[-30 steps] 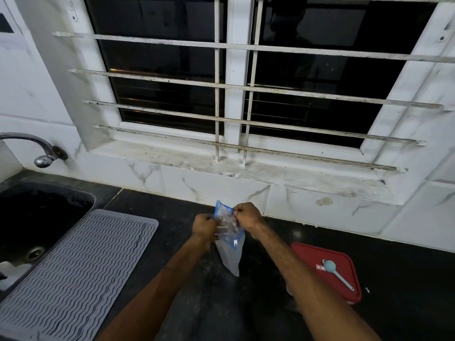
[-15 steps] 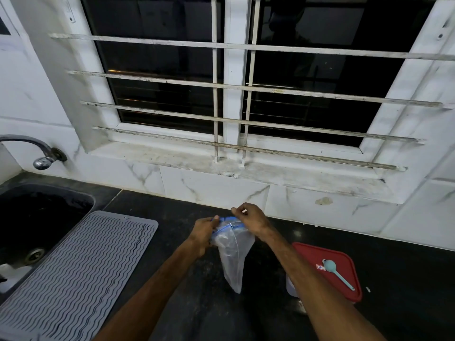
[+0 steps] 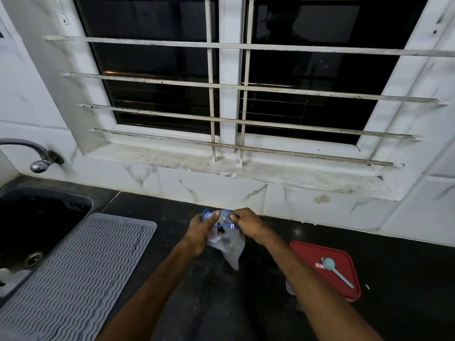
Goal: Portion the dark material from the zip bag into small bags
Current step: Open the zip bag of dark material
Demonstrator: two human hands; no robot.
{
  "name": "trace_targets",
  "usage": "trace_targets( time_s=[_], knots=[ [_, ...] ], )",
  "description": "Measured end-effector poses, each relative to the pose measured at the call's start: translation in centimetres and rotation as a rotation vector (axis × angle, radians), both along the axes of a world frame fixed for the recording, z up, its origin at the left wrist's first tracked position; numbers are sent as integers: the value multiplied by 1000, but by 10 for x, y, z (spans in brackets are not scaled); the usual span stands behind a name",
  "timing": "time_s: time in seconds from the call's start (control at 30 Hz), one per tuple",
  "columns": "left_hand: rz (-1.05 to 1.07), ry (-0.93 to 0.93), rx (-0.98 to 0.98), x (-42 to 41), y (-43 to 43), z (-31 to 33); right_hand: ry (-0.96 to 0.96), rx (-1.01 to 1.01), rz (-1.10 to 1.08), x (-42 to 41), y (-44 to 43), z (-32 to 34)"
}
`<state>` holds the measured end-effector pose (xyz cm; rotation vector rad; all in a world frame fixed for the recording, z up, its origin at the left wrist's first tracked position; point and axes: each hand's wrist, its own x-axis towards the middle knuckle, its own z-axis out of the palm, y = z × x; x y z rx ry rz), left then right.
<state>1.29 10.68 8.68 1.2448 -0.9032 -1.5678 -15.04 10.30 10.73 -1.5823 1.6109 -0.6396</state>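
Zip bag [image 3: 227, 244]: clear plastic, blue zip track along its mouth, held up above the black counter [image 3: 406, 279], near the counter's back edge under the window sill [image 3: 246, 168]. Mouth pulled apart; a dark patch shows inside through the opening, what it is cannot be told. Lower end of bag hangs down to a point; whether it touches the counter cannot be told.

Left hand [image 3: 200, 228]: fingers closed on the left side of the bag's mouth, thumb up on the rim. Right hand [image 3: 246, 222]: fingers pinched together on the right side of the mouth, by the blue track. Both forearms reach in from the near edge.

Right of the bag, well apart: red lid [image 3: 317, 254] of a container, lying flat on the counter toward its right part. A small light-blue spoon [image 3: 336, 270] lies on the lid, bowl toward the back, handle toward the near right.

Left: grey ribbed drying mat [image 3: 73, 274] on the counter beside the dark sink [image 3: 37, 217]. Tap [image 3: 37, 156] on the wall above the sink. Barred window [image 3: 234, 82] above, glass dark.
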Motion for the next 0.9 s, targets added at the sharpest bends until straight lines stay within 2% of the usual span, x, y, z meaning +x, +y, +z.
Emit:
trace_targets(
  time_s=[0.1,0.17,0.23,0.3,0.33,0.53,0.63,0.7,0.77,0.9],
  knots=[
    [2,-177,-193,5,5,0,-233,59,-148,0,-2,-1],
    [-123,-367,-249,8,5,-1,-344,101,-156,2,1,-2],
    [-202,-623,-242,6,3,-3,-355,66,-150,4,2,-4],
    [-168,-799,-219,2,6,-1,-226,-14,-153,5,3,-6],
    [-120,-789,-199,-1,8,0,-141,-44,-143,5,3,-5],
    [140,-328,26,-11,4,1,382,-131,4,9,5,6],
    [186,-96,60,-10,3,10,502,-110,-47,8,4,6],
    [137,-18,52,-6,3,13,418,-47,-179,4,2,5],
    [54,18,16,-2,7,13,237,48,-290,2,1,7],
    [-73,47,-60,1,12,5,-92,154,-342,3,0,7]
  ],
)
